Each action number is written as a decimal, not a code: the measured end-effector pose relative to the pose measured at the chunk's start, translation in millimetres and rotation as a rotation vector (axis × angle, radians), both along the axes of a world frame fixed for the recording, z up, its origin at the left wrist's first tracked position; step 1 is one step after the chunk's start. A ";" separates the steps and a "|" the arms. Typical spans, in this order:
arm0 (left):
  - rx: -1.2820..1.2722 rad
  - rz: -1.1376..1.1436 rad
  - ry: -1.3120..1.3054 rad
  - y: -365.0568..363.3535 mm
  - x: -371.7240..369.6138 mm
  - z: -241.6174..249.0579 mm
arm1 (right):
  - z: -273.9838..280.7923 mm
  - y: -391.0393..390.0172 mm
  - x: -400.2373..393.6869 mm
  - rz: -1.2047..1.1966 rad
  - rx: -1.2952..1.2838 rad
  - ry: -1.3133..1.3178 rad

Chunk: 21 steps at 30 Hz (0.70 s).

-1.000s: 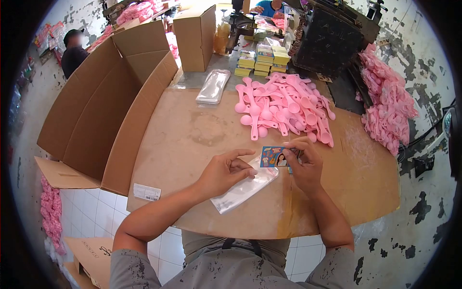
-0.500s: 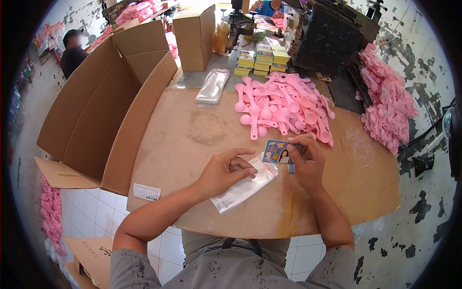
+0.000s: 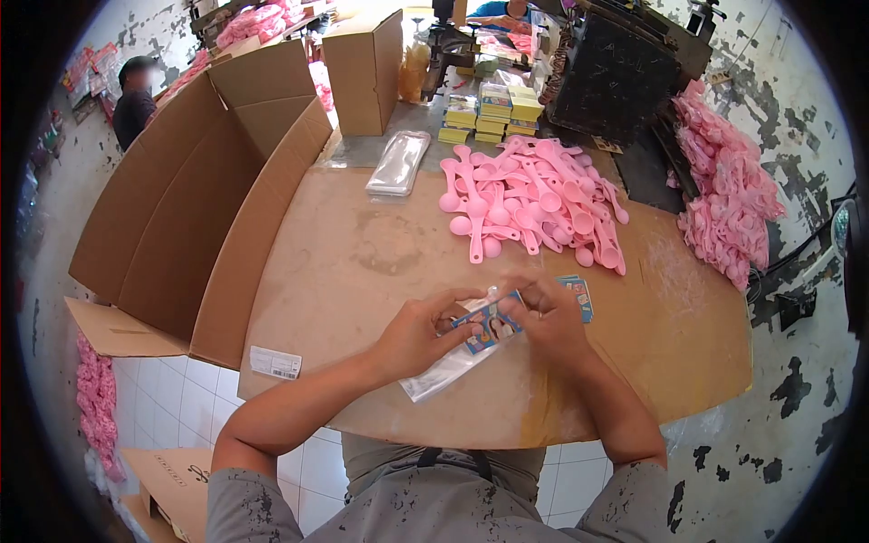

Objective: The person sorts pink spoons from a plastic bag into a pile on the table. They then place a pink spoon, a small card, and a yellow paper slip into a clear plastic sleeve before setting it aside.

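A printed blue card (image 3: 489,331) with a picture on it is between my two hands above the table. My left hand (image 3: 418,337) pinches its left side between thumb and fingers. At the card's right edge, my right hand (image 3: 550,317) has its fingers closed, slightly blurred. Beneath them lies a stack of clear plastic bags (image 3: 433,378), partly covered by the card and hands. More of the blue cards (image 3: 580,294) lie just beyond my right hand. Farther back is a heap of pink plastic spoons (image 3: 529,201).
On the left stands a large open cardboard box (image 3: 172,208). Another clear bag stack (image 3: 398,163) lies behind, near piles of cards (image 3: 493,110). A dark machine (image 3: 614,77) and pink bundles (image 3: 729,199) are at right. Another person (image 3: 136,104) is at far left.
My right hand has brought the card left and down to my left hand, which now grips it too. The loose cards beyond my right hand have become more visible.
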State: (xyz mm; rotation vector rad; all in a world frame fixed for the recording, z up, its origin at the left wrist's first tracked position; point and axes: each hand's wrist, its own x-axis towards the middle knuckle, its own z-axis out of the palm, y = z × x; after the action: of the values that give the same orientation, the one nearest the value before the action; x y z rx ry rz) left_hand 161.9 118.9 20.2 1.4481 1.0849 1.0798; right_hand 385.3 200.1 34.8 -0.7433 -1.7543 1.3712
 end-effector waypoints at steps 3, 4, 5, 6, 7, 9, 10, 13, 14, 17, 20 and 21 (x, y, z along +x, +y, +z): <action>-0.006 0.068 -0.105 2.4 -0.3 1.5 | -3.0 10.3 8.2 -0.076 -0.033 0.021; -0.006 0.081 -0.124 2.8 -0.9 2.4 | -3.9 11.7 12.0 -0.035 -0.008 -0.033; -0.007 0.093 -0.141 2.9 -1.6 3.1 | -3.9 12.5 13.9 0.004 0.016 -0.085; -0.031 0.091 -0.117 2.2 -2.4 3.6 | -0.5 11.4 12.2 0.084 0.161 -0.138; -0.053 0.088 -0.092 1.1 -3.3 3.9 | 5.6 9.3 8.6 0.163 0.307 -0.189; -0.074 0.090 -0.060 0.6 -3.2 4.3 | 10.0 13.2 7.9 0.221 0.455 -0.246; -0.072 0.094 -0.052 0.8 -2.1 4.7 | 9.9 20.7 12.8 0.201 0.458 -0.252; -0.114 0.101 -0.131 2.0 -2.1 5.8 | 19.5 59.2 29.9 -0.120 0.574 -0.345; -0.136 0.104 -0.175 2.3 -2.7 5.3 | 23.2 71.0 32.6 -0.277 0.633 -0.391; -0.139 0.070 -0.117 4.8 -6.6 1.0 | 17.8 119.9 46.9 -0.495 0.903 -0.519; -0.099 0.062 -0.151 6.4 -6.7 -7.3 | 4.6 156.8 60.4 -0.549 0.925 -0.665; -0.092 0.062 -0.189 6.4 -6.7 -4.5 | 7.8 160.8 60.1 -0.560 0.887 -0.711</action>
State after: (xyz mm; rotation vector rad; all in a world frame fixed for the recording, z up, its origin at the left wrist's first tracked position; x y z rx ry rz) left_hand 155.2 125.3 15.7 1.2202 1.0363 1.1702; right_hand 445.3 360.9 42.6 -1.1275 -2.1574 -0.1286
